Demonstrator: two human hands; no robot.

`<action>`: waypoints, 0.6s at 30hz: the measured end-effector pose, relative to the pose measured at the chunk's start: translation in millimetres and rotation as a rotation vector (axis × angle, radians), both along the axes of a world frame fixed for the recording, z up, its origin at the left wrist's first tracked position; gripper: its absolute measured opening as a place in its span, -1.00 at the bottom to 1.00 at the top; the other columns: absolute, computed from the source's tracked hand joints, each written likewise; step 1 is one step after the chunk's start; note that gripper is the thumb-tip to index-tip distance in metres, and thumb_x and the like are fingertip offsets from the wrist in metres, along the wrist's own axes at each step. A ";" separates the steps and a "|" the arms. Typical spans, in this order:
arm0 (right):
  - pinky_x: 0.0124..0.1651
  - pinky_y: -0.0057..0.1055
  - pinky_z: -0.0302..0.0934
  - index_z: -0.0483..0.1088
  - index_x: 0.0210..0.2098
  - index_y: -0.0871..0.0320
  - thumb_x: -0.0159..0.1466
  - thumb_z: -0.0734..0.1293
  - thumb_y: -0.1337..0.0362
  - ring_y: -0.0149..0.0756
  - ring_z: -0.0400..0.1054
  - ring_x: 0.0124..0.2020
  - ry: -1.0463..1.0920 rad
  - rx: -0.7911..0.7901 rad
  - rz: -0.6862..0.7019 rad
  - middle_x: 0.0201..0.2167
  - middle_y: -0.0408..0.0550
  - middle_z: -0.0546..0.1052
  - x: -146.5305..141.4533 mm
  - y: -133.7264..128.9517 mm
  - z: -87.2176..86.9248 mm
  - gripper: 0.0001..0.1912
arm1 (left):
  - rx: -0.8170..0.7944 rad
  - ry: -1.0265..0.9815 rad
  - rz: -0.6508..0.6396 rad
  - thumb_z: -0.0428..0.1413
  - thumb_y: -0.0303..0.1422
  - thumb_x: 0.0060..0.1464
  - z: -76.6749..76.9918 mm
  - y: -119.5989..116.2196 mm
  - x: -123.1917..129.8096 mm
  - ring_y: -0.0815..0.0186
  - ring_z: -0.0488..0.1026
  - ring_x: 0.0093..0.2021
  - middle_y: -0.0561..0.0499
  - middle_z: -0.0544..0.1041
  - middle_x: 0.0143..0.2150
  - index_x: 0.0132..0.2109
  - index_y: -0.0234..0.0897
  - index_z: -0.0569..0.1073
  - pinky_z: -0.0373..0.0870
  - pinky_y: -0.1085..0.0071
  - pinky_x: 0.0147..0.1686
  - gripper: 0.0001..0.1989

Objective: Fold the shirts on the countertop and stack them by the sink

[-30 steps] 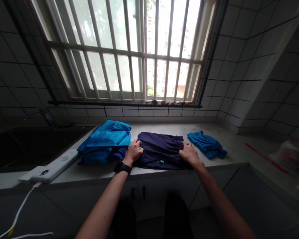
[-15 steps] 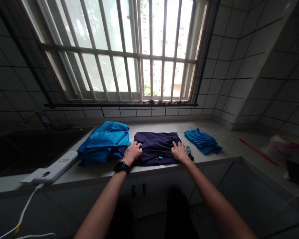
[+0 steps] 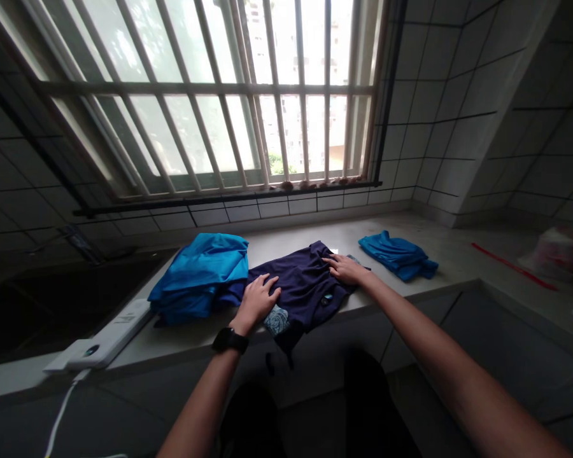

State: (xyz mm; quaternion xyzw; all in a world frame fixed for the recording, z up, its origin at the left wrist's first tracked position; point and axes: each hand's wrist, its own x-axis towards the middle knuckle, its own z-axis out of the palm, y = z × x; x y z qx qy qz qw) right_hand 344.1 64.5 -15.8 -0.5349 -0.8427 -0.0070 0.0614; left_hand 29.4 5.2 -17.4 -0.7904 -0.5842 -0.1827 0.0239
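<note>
A dark purple garment (image 3: 298, 289) lies wrinkled and askew on the counter, its near corner hanging over the front edge. My left hand (image 3: 258, 299) rests on its left part, fingers spread on the cloth. Beside that hand, a pale blue patterned piece (image 3: 277, 320) shows at the garment's lower left. My right hand (image 3: 346, 267) lies on the upper right part with its fingers stretched out. A small teal mark (image 3: 326, 297) sits on the cloth near its lower right edge. The underside of the garment is hidden.
A bright blue cloth pile (image 3: 205, 273) lies left of the garment, and a smaller blue folded cloth (image 3: 398, 254) at the right. A white power strip (image 3: 109, 334) lies along the dark sink (image 3: 42, 299). A red strip (image 3: 510, 264) is on the right counter.
The purple garment has turned counterclockwise, and its near corner now hangs off the counter. The patterned piece has come into view by my left hand. My left hand's fingers have spread.
</note>
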 end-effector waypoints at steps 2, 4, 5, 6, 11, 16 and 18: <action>0.38 -0.27 0.04 0.24 0.41 0.09 0.47 0.18 0.22 -0.17 0.19 0.39 -0.012 -0.024 -0.035 0.41 0.11 0.29 -2.7 3.5 7.2 -0.47 | -0.051 -0.038 0.041 0.00 -0.23 0.30 -12.8 7.2 -2.9 0.03 0.35 0.34 -0.18 0.43 0.34 0.22 -0.23 0.50 0.25 0.13 0.35 -0.56; 0.32 -0.30 0.12 0.27 0.39 0.10 0.46 0.23 0.21 -0.11 0.28 0.32 -0.012 -0.022 -0.127 0.36 0.16 0.34 -5.2 1.3 15.0 -0.47 | -0.061 -0.061 0.052 -0.01 -0.24 0.30 -19.2 10.0 -4.5 0.04 0.34 0.35 -0.17 0.41 0.36 0.24 -0.24 0.49 0.21 0.14 0.37 -0.55; 0.27 -0.32 0.16 0.29 0.37 0.12 0.45 0.25 0.21 -0.10 0.32 0.27 0.001 -0.016 -0.168 0.32 0.18 0.38 -4.8 -2.0 18.8 -0.48 | -0.055 -0.072 0.051 -0.01 -0.24 0.30 -20.3 10.3 -4.8 0.04 0.34 0.35 -0.17 0.41 0.36 0.24 -0.25 0.49 0.20 0.14 0.38 -0.55; 0.23 -0.35 0.19 0.31 0.35 0.14 0.44 0.27 0.22 -0.11 0.37 0.22 0.024 -0.016 -0.192 0.27 0.19 0.41 -2.5 -6.4 22.5 -0.49 | -0.052 -0.081 0.051 -0.01 -0.24 0.29 -20.3 10.1 -4.8 0.04 0.34 0.35 -0.17 0.41 0.36 0.23 -0.25 0.49 0.20 0.14 0.38 -0.55; 0.20 -0.41 0.21 0.40 0.23 0.17 0.42 0.26 0.35 -0.21 0.41 0.12 0.138 0.010 -0.195 0.16 0.11 0.47 29.9 -34.2 40.6 -0.60 | -0.048 -0.097 0.058 0.00 -0.25 0.28 -16.0 8.1 -2.4 0.04 0.34 0.35 -0.17 0.43 0.35 0.21 -0.25 0.51 0.22 0.14 0.38 -0.56; 0.20 -0.21 0.22 0.46 0.19 0.17 0.35 0.23 0.50 -0.03 0.38 0.18 -0.047 -0.004 -0.374 0.17 0.25 0.47 32.4 -65.5 56.0 -0.54 | -0.050 -0.076 0.075 -0.01 -0.25 0.28 -9.7 4.4 0.5 0.08 0.36 0.35 -0.14 0.45 0.34 0.21 -0.23 0.52 0.24 0.20 0.36 -0.56; 0.18 -0.13 0.24 0.42 0.23 0.19 0.37 0.22 0.44 0.05 0.38 0.20 -0.063 -0.008 -0.515 0.19 0.34 0.45 17.7 -80.6 56.0 -0.54 | -0.070 -0.064 0.084 -0.01 -0.27 0.29 -6.9 2.2 2.2 0.09 0.34 0.36 -0.15 0.43 0.35 0.24 -0.25 0.50 0.23 0.20 0.37 -0.55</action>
